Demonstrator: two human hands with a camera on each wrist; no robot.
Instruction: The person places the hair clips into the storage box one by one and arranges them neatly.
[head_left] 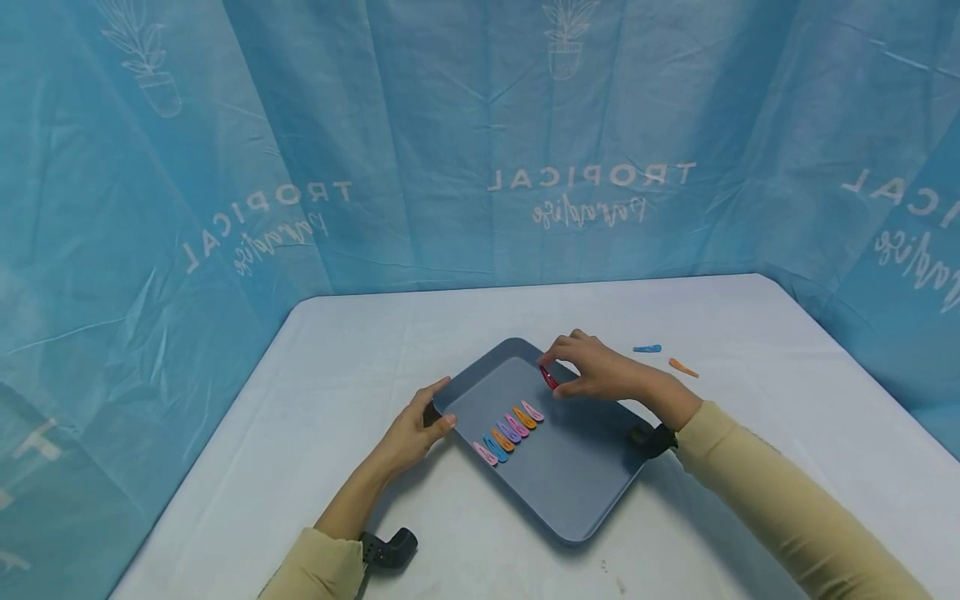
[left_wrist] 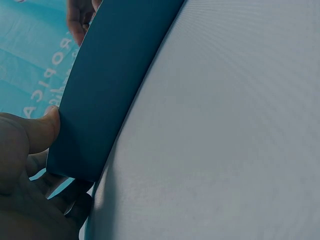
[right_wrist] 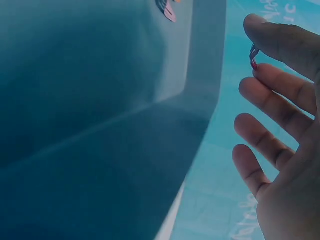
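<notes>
A grey-blue rectangular tray (head_left: 592, 467) lies turned at an angle on the table. My left hand (head_left: 414, 429) grips its left corner; in the left wrist view the thumb (left_wrist: 47, 127) is at the rim and the other fingers curl around the corner's lower side. Over the far right part of the tray, my right hand (head_left: 596, 368) pinches a red snap hair clip (head_left: 548, 377) between thumb and fingertip. Inside the tray, several snap hair clips form a slanting row, from a pink clip (head_left: 484, 453) past a purple clip (head_left: 508, 431) to another pink clip (head_left: 532, 411).
On the white table (head_left: 360, 350), right of the tray, lie a blue hair clip (head_left: 647, 348) and an orange hair clip (head_left: 682, 367). A blue printed curtain (head_left: 450, 125) hangs behind the table and along its sides.
</notes>
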